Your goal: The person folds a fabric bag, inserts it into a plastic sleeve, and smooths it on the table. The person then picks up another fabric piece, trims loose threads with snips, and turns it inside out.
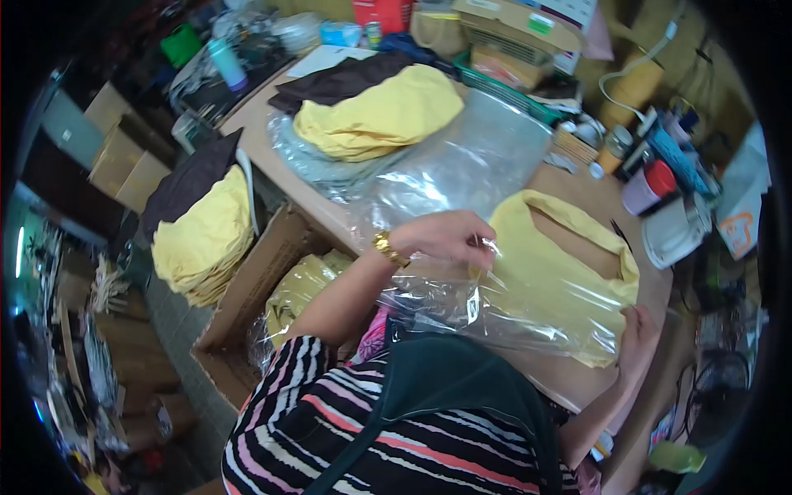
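Note:
A yellow cloth piece (544,289) with a long opening near its top lies on the table, its lower part inside a clear plastic bag (429,297). My left hand (450,239) wears a gold bracelet (386,249) at the wrist; its fingers pinch the clear film beside the cloth's left edge. At the lower right corner of the cloth, my right hand (637,334) grips the bag's edge, thumb and fingers together. Beyond my left hand spreads a stack of clear bags (470,157).
Yellow and dark cloth piles (379,111) rest at the table's back; another pile (206,231) stands at the left. An open cardboard box (247,289) with bagged yellow cloth sits against the table. Jars and a red-lidded container (648,188) line the right side, near a green basket (507,95).

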Available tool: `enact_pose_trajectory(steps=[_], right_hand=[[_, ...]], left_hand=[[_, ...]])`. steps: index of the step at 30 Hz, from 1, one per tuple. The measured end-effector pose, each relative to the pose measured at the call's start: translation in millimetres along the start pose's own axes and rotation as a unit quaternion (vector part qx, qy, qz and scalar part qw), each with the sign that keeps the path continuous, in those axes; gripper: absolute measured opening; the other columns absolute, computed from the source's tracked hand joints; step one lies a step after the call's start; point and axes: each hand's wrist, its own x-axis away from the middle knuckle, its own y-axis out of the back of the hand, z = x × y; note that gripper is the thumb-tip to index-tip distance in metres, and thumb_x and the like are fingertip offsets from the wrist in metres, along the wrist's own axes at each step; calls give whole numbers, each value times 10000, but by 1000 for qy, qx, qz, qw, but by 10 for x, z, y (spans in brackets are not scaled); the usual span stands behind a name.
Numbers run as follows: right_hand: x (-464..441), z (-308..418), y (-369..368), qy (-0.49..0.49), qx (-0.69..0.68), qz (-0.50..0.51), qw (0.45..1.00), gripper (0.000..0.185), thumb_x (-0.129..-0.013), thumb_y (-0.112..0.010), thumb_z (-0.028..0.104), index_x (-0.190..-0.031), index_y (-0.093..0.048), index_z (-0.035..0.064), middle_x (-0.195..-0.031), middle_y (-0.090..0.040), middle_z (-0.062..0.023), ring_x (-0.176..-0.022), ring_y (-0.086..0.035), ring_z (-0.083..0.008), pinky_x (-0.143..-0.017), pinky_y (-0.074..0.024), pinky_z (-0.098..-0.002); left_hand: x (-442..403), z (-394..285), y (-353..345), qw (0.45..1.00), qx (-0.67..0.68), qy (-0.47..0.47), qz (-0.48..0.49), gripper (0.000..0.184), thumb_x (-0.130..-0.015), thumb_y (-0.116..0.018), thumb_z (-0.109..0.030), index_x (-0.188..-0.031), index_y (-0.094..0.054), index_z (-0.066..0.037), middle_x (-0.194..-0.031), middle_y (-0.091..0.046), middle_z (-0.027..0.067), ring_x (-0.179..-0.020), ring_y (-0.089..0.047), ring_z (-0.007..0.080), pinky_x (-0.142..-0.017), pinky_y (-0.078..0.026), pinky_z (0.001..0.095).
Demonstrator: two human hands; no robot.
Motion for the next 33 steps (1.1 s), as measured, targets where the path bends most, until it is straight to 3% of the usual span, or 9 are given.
enact_pose_trajectory(steps=[2, 4, 8, 10, 14, 18, 24, 30, 33], right_hand=[[77, 120, -90, 104, 308, -64, 943, 334, -809, -683, 66, -1118, -578, -2, -1044, -632, -141, -944, -625, -260, -798, -480, -383], [8, 363, -297, 174, 305, -93, 932, 529, -753, -722, 76, -1239, -518, 39, -1263, -549, -188, -1136, -552, -348, -979, -411, -463], [102, 910, -1099, 234, 43, -19, 971, 398, -786, -721, 141, -1148, -585, 47, -1107, -629, -148, -1058, -594, -319, -1100, -291, -468], [-95, 647, -1175, 129, 7, 199, 972, 232, -825, -700, 163, -997, -621, 28, -879, -657, -102, -863, -640, -242, -1005, -399, -411], [-90, 384, -1306, 105, -136, 168, 971, 116, -881, -640, 83, -830, -577, 0, -707, -571, -4, -694, -508, -77, -661, -430, -240], [-25, 479, -1476, 138, -235, 110, 956, 123, -902, -622, 72, -813, -579, -2, -692, -554, -3, -647, -480, -62, -603, -409, -226], [31, 484, -1486, 101, -90, 110, 985, 85, -882, -622, 35, -808, -610, -6, -647, -571, -53, -539, -478, -102, -511, -400, -264], [56, 440, -1583, 108, -251, 71, 959, 183, -876, -661, 102, -747, -587, -4, -572, -509, -81, -498, -447, -117, -484, -377, -278], [86, 426, -1579, 127, -95, 62, 985, 152, -867, -670, 88, -765, -605, -3, -573, -530, -48, -503, -443, -98, -483, -375, -270]], left_hand=[[-164, 2, -170, 991, 101, 13, -83, 194, -815, -700, -227, -839, -640, -43, -776, -675, 111, -744, -655, 233, -676, -491, 353], [-274, -146, -426, 988, 3, 21, -152, 157, -785, -720, -154, -854, -645, -34, -767, -676, 92, -705, -634, 221, -662, -490, 338], [-433, -492, -689, 993, -29, 24, -111, 204, -780, -738, -190, -889, -662, -36, -748, -672, 68, -644, -605, 170, -631, -484, 314], [-365, -431, -652, 991, 0, 22, -129, 206, -799, -733, -201, -884, -660, -29, -726, -661, 52, -622, -587, 139, -601, -472, 292], [-288, -146, -720, 938, 223, 92, -250, 232, -881, -687, -234, -833, -646, -11, -669, -613, -6, -560, -515, 47, -508, -411, 216], [-290, -120, -776, 887, 307, 125, -320, 308, -937, -625, -268, -730, -612, -41, -634, -569, -31, -485, -447, 22, -452, -353, 186], [-324, -54, -885, 902, 226, 95, -354, 403, -966, -576, -305, -643, -563, -63, -548, -505, -45, -478, -426, 12, -444, -332, 198], [-272, -52, -853, 885, 268, 121, -360, 375, -941, -619, -276, -663, -587, -27, -554, -540, -29, -472, -451, 33, -464, -355, 211], [-258, 11, -874, 885, 307, 128, -326, 339, -938, -626, -250, -690, -610, -21, -596, -581, -18, -494, -491, 36, -485, -376, 200]])
